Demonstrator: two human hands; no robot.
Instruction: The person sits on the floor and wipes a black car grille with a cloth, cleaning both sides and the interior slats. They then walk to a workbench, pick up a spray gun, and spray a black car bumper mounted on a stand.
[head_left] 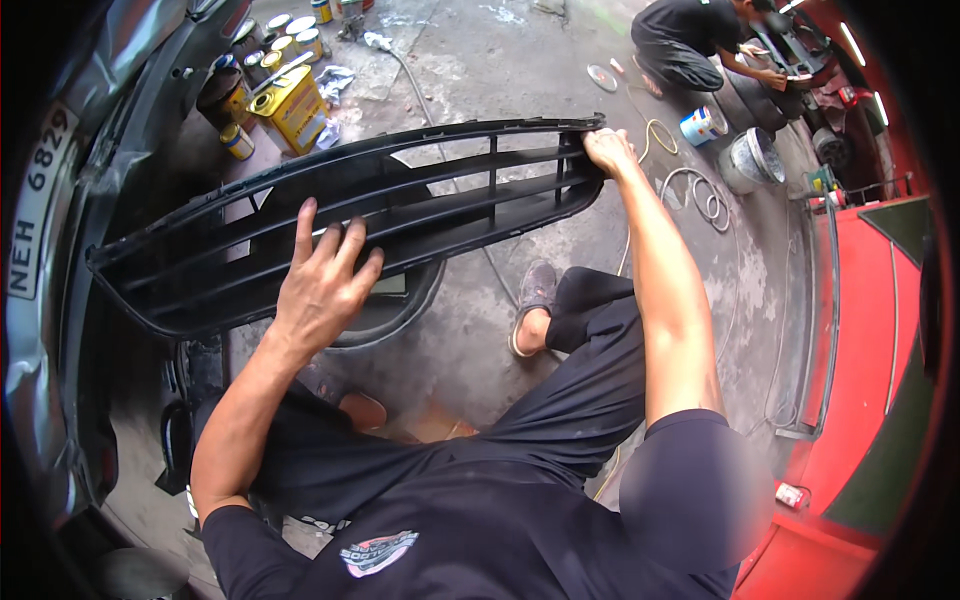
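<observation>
A long black plastic car grille (492, 178) with several lengthwise slats lies slanted across the view in front of me. My right hand (610, 152) is closed around its far right end. My left hand (332, 272) rests on the slats left of the middle, fingers spread and partly bent; what lies under the fingertips is hidden. Below the grille, a round black object (418, 308) shows its curved rim, mostly covered.
At left stands a car body with a number plate (40, 200). Paint cans and a yellow tin (290, 108) sit far left. A hose (700, 190), white bucket (752, 160) and blue-white can (703, 125) lie right. Another person (690, 40) crouches far right, near red panels (880, 300).
</observation>
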